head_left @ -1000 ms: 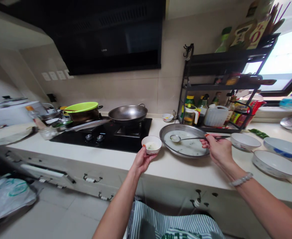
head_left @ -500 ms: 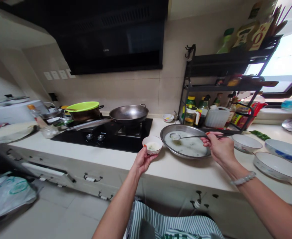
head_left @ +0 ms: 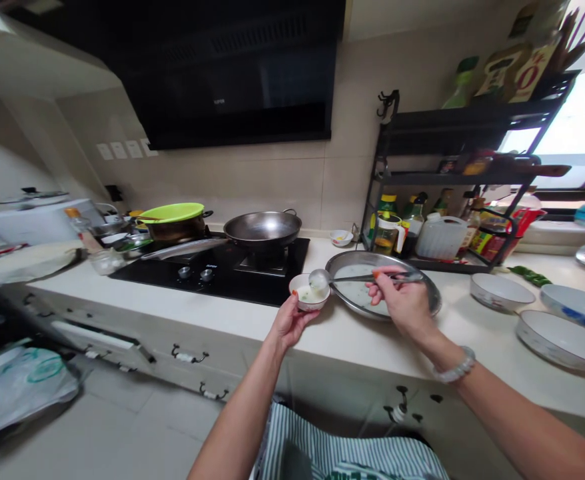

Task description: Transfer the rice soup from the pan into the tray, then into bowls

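My left hand (head_left: pixel 288 321) holds a small white bowl (head_left: pixel 308 292) from below, just above the counter's front part. The bowl has pale soup in it. My right hand (head_left: pixel 401 301) pinches the handle of a metal ladle (head_left: pixel 319 279). The ladle's cup is over the small bowl's right rim, tipped toward it. Behind the ladle lies a wide metal basin (head_left: pixel 430 293) with pale liquid in it, partly hidden by my right hand.
A wok (head_left: pixel 262 229) sits on the black hob (head_left: pixel 222 270), with a green-lidded pot (head_left: pixel 171 220) to its left. A black rack (head_left: pixel 452 173) of bottles stands at the back right. White bowls (head_left: pixel 502 292) lie on the counter at right.
My right hand has carried the ladle left from the basin to the small bowl. The left hand and bowl have stayed in place.
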{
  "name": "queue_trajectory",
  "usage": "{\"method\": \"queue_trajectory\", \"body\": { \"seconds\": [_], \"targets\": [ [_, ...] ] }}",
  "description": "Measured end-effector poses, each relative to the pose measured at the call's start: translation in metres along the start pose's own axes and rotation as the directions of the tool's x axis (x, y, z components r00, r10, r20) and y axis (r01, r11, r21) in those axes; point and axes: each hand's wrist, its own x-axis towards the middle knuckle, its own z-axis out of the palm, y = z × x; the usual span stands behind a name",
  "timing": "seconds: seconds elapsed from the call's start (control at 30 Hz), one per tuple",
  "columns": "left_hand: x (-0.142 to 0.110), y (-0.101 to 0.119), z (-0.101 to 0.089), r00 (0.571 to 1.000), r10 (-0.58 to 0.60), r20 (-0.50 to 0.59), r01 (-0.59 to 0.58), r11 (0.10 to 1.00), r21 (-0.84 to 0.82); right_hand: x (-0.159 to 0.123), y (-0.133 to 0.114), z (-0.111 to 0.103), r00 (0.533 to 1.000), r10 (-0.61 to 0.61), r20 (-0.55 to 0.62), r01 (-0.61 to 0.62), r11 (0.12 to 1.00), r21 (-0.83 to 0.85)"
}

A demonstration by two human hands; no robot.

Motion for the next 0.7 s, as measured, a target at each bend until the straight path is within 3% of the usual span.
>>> {"method": "queue_trajectory", "body": {
  "seconds": [0.13,0.27,0.33,0.37,0.43,0.53,0.63,0.7],
  "targets": [
    [0.002,-0.001,-0.002,1.000,-0.001,0.009,0.001,1.000,0.006,-0.022,0.005,-0.002,0.967,-0.148,0.206,0.168,0.982,-0.085],
    [0.002,-0.001,-0.003,1.000,0.002,0.010,-0.003,1.000,0.007,-0.033,0.001,-0.011,0.844,-0.392,0.366,0.447,0.891,-0.077],
    [0.002,-0.001,-0.004,1.000,0.005,0.016,-0.005,1.000,0.006,-0.036,0.002,-0.013,0.804,-0.436,0.405,0.502,0.862,-0.067],
    [0.001,-0.001,-0.004,1.000,0.006,0.018,-0.006,1.000,0.006,-0.038,0.004,-0.013,0.808,-0.428,0.405,0.494,0.867,-0.070],
    [0.001,-0.001,-0.004,1.000,0.006,0.021,-0.006,1.000,0.009,-0.040,0.012,-0.010,0.874,-0.349,0.339,0.397,0.914,-0.083],
    [0.002,0.000,-0.004,1.000,0.002,0.018,-0.002,1.000,0.011,-0.035,0.026,-0.005,0.990,-0.106,0.092,0.109,0.994,-0.029],
    [0.001,0.001,-0.003,1.000,-0.009,0.009,0.009,1.000,0.012,-0.019,0.031,-0.006,0.982,0.143,-0.126,-0.122,0.980,0.156],
    [0.000,0.001,-0.002,1.000,-0.008,-0.002,0.008,1.000,0.010,-0.007,0.030,-0.013,0.958,0.210,-0.196,-0.160,0.957,0.241]
  ]
}}
